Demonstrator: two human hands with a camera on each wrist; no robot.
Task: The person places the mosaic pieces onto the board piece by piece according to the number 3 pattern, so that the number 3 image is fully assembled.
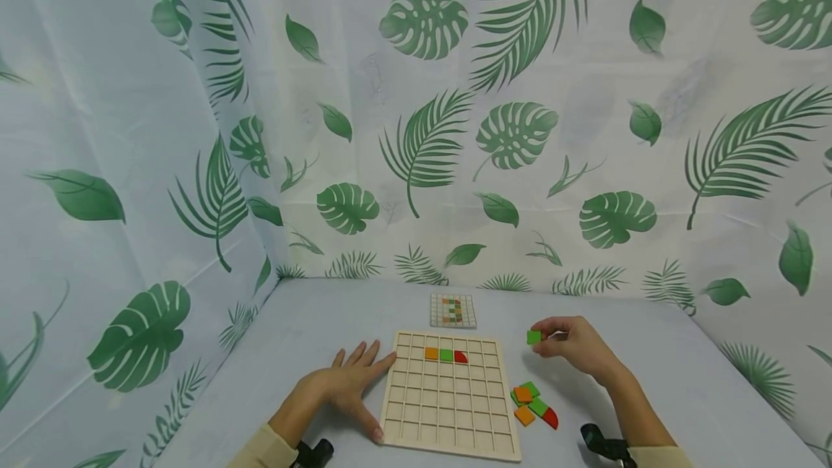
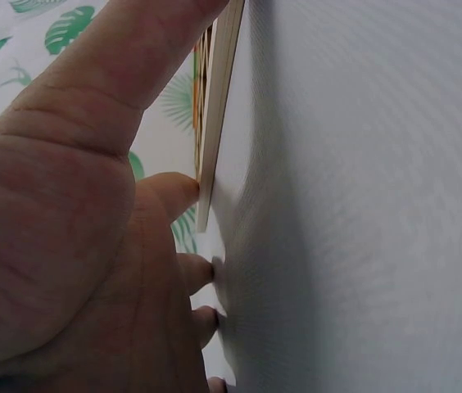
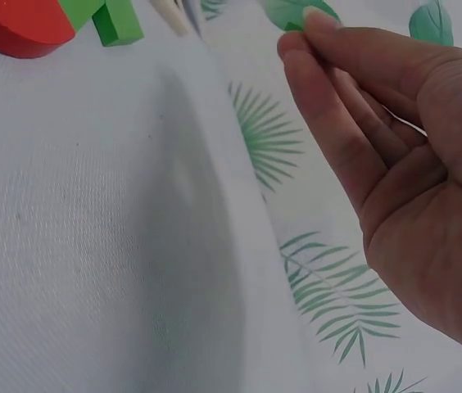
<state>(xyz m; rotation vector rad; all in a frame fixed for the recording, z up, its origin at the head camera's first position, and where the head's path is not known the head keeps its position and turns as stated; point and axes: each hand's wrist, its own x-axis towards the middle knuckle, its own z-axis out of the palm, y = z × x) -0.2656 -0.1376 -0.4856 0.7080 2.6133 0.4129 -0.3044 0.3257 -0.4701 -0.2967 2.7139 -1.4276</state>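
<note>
A wooden grid board [image 1: 448, 403] lies on the table, with an orange square tile [image 1: 432, 354], a green square tile [image 1: 445, 355] and a red quarter-round tile [image 1: 461, 357] side by side in one row near its far edge. My left hand [image 1: 347, 385] is spread at the board's left side, thumb and index finger touching the edge. Above the table, right of the board, my right hand [image 1: 578, 345] pinches another green square tile [image 1: 534, 337] between thumb and fingertips. In the right wrist view that tile is mostly hidden by the fingers of the right hand [image 3: 403, 123].
A small pattern card [image 1: 453, 310] with a printed grid lies beyond the board. Right of the board sits a loose pile of orange, green and red tiles [image 1: 524, 416]. Leaf-printed curtains [image 1: 416, 128] hang behind and along the left of the table.
</note>
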